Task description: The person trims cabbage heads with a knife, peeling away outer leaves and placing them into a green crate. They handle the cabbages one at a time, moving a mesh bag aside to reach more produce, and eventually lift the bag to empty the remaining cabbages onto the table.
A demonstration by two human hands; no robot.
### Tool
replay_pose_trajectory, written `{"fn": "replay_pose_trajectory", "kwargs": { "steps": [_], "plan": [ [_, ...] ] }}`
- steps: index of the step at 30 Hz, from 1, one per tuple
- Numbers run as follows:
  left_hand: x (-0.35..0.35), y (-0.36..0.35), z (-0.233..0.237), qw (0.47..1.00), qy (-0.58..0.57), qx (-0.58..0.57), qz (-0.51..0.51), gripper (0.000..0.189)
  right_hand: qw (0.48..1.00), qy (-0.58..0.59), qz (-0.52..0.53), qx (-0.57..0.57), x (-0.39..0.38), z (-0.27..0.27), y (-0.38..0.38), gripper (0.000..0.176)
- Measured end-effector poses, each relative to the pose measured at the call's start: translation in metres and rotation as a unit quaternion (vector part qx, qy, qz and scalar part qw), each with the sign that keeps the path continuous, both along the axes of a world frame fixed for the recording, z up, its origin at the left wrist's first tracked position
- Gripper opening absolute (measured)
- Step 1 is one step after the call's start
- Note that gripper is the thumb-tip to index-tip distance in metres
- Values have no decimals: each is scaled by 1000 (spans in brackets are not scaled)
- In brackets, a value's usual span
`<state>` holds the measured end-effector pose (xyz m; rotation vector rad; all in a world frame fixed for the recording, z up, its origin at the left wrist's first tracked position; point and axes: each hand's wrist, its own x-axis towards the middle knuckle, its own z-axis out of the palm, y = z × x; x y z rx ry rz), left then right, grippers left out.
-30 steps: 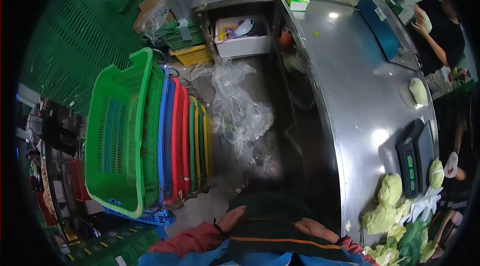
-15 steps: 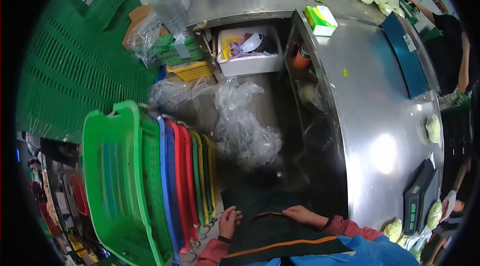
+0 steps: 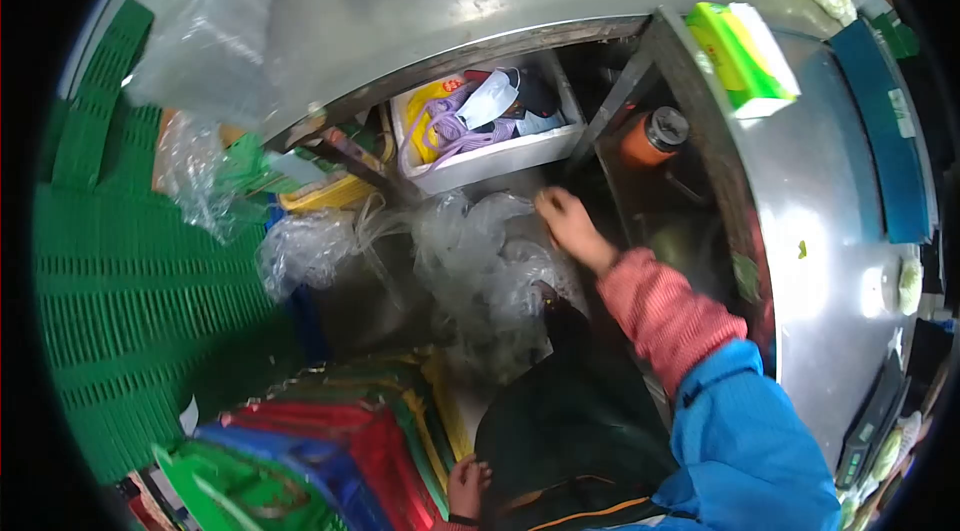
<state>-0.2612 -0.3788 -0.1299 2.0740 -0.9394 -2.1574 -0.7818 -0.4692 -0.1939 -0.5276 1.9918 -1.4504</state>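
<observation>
My right hand [image 3: 570, 223] reaches forward and down, its fingers closed at the upper right edge of a crumpled heap of clear plastic film [image 3: 455, 266]. The film seems to be pinched at the fingertips, partly hidden by the hand. Low in the view, my left hand [image 3: 468, 487] hangs beside the stacked baskets [image 3: 350, 451], fingers loosely bent and apart, holding nothing. A dark apron [image 3: 575, 416] covers my front. Just beyond my right hand, a white box [image 3: 500, 153] holds a purple cord, a face mask and a yellow packet.
A steel table [image 3: 800, 281] runs along the right, carrying a tissue pack [image 3: 745, 61], a blue panel [image 3: 885, 131] and a scale [image 3: 868, 421]. An orange bottle [image 3: 655, 136] stands on the shelf below. Green crates [image 3: 150, 291] rise at the left.
My right hand has left the apron and stretched forward to the plastic film. My view has leaned in and turned, so the baskets appear lower. My left hand stays low beside them.
</observation>
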Motion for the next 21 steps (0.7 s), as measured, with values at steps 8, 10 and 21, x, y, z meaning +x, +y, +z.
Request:
{"fn": "replay_pose_trajectory", "kwargs": {
  "steps": [8,10,21],
  "plan": [
    [-24,-34,-65,997,-72,8,-19,40,923,-322,-192,-87,-147,-144,-216,38],
    [-42,-37,-76,994,-101,37,-13,41,979,-188,-54,-54,-124,-143,-248,49],
    [-92,-45,-97,991,-89,102,-6,39,953,238,182,-42,-22,-132,-257,41]
  ]
}}
